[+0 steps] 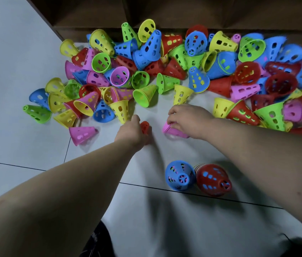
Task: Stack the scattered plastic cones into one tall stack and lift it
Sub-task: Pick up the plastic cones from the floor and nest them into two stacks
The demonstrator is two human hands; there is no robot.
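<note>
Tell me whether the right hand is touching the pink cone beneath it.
Touching. In the head view the fingers of the right hand curl over the pink cone, with no gap showing.

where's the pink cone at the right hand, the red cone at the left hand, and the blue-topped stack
pink cone (166, 128): head view, on its exposed wide end.
red cone (144, 126): head view, on its exposed wall.
blue-topped stack (175, 173): head view, on the top cone's side wall.
</note>
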